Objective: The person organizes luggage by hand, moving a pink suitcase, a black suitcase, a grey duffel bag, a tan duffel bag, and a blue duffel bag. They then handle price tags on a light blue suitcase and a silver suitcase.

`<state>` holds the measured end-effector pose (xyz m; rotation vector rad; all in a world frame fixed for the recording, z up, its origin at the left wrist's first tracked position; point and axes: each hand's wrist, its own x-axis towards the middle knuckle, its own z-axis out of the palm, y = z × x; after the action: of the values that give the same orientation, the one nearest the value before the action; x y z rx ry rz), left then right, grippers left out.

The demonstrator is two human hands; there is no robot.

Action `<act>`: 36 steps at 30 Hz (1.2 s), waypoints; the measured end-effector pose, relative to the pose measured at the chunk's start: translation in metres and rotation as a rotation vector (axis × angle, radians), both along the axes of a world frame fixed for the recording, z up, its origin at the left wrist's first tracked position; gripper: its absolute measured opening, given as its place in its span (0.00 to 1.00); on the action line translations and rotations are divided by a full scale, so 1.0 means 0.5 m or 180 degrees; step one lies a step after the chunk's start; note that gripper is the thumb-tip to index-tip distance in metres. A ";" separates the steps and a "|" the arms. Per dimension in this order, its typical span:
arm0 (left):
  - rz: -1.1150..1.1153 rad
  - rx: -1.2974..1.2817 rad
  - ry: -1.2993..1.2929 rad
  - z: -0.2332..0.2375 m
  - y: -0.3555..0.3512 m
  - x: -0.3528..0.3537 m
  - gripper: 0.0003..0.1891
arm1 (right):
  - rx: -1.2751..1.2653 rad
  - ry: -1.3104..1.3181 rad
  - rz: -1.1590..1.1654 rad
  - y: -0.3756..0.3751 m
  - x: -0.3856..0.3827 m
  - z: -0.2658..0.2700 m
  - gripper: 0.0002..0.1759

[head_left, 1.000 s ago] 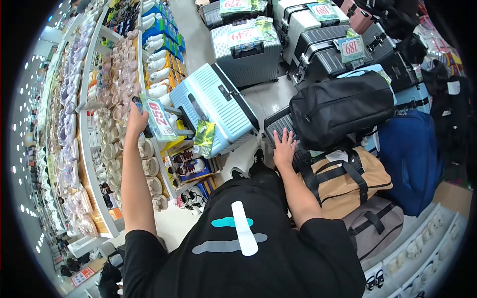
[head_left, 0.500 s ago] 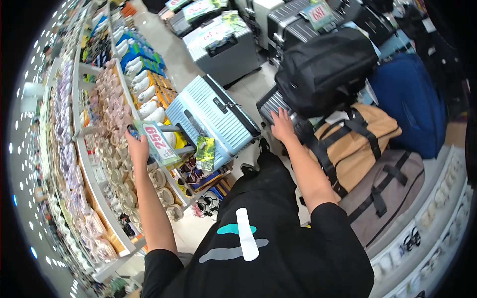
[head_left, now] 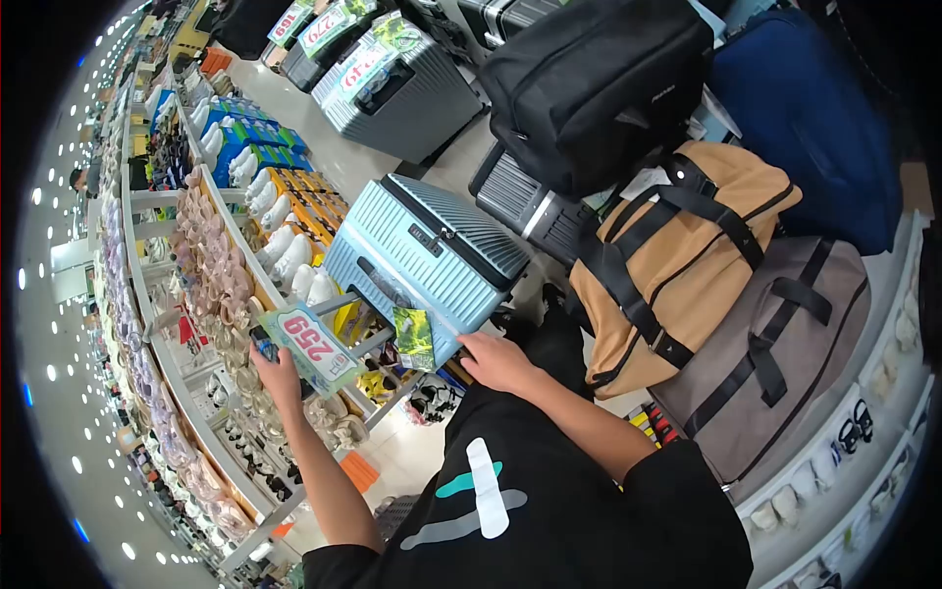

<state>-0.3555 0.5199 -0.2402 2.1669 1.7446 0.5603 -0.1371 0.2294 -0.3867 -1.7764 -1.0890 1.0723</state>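
Observation:
A light-blue ribbed suitcase (head_left: pixel 432 255) stands tilted in front of me, its pull handle (head_left: pixel 371 342) extended toward the left. My left hand (head_left: pixel 278 378) is closed round the dark grip at the end of that handle. From the handle hangs a large price tag (head_left: pixel 312 344) reading 259, which hides part of the grip. At the suitcase's near edge is my right hand (head_left: pixel 498 363), its fingers curled against the shell; the fingertips are partly hidden. Beside the handle's base hangs a green-and-yellow label (head_left: pixel 414 339).
Shelves of shoes (head_left: pixel 221 245) run along the left. A grey suitcase (head_left: pixel 397 88) stands further back. On the right are a black bag (head_left: pixel 599 88), a tan duffel bag (head_left: pixel 687 260), a grey-brown bag (head_left: pixel 785 344) and a blue suitcase (head_left: pixel 805 128). A silver-grey case (head_left: pixel 540 201) lies under the black bag.
My right hand has come from the dark case on the right to the near edge of the light-blue suitcase. The suitcase has turned, while my left hand keeps hold of its handle.

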 end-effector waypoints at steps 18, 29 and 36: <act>0.0071 -0.0557 -0.1607 -0.032 -0.149 -0.063 0.32 | -0.0997 -0.0363 -0.0202 -0.249 -0.074 0.028 0.23; -0.0030 0.0086 -0.1730 -0.065 -0.220 -0.066 0.30 | -0.0185 0.0200 -0.0396 -0.360 -0.247 0.108 0.21; 0.0189 0.0344 -0.1047 -0.059 -0.377 -0.069 0.32 | 0.0875 0.0047 0.0178 -0.185 -0.250 0.229 0.18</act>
<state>-0.3901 0.3314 -0.2696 1.9587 1.6344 0.9850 -0.2624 0.1368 -0.2723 -1.5263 -1.2201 0.9178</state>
